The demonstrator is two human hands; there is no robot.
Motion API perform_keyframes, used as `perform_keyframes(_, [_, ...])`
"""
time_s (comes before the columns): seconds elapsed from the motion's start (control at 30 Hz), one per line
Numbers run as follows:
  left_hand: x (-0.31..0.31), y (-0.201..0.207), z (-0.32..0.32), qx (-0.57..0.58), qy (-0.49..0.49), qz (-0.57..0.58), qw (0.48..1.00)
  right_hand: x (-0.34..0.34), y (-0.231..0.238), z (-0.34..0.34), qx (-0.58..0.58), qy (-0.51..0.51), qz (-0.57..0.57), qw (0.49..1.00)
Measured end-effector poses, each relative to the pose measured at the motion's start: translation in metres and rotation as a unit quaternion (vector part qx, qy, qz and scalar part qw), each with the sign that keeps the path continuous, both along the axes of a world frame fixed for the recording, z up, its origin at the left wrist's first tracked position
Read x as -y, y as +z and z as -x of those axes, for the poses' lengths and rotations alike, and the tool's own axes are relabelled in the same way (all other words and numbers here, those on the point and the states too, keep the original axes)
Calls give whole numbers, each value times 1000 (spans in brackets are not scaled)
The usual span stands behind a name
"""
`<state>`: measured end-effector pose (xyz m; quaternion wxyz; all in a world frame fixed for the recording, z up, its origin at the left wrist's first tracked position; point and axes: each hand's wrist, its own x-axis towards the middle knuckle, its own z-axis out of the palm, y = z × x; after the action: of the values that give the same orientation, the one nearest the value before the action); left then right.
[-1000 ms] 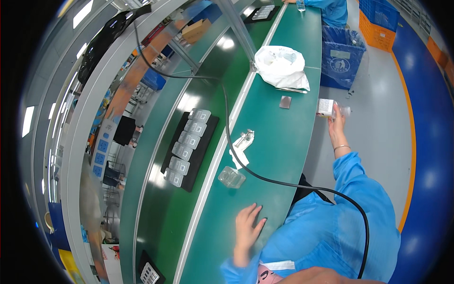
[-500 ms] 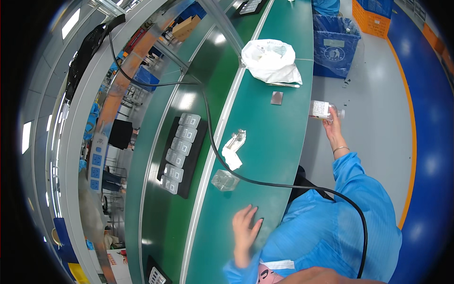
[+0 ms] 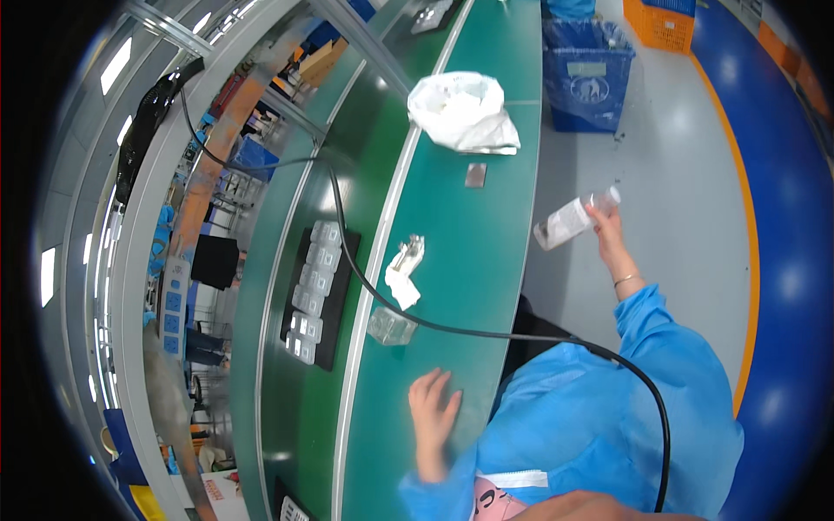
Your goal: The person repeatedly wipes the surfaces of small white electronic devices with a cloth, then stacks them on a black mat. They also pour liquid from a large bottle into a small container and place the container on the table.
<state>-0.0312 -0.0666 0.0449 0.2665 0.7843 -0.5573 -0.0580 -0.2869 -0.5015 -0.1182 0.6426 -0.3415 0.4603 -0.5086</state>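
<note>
My right hand (image 3: 605, 226) grips a clear plastic bottle (image 3: 565, 223) with a white label, near its capped end. The bottle is tilted and hangs over the floor, beyond the bench edge. On the green bench (image 3: 465, 269) rests my left hand (image 3: 433, 410), fingers spread, holding nothing. Just ahead of it stands a small clear box (image 3: 392, 326). A crumpled white wipe or paper (image 3: 403, 273) lies past that box. Farther along are a small brownish square (image 3: 475, 175) and a white plastic bag (image 3: 460, 108) with its mouth gaping.
A black tray (image 3: 326, 304) of several clear cases sits on the darker green strip at the left. A black cable (image 3: 486, 333) crosses above the bench to my body. Beyond the bench stand a blue bin (image 3: 586, 91) and an orange crate (image 3: 658, 26).
My right hand has swung the bottle from roughly level to a slant, its capped end now up and its base clear of the bench edge. My left hand stays on the bench. The whole view has shifted slightly.
</note>
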Motion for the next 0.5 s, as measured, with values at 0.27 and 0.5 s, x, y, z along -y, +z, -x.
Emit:
perform_keyframes(0.27, [-5,-3,4,2,15,-22,1000,-2,14,2,64,-68,-4,996])
perform_keyframes(0.5, [-2,-4,4,12,13,-32,999,19,0,-53,236,-69,-44,968])
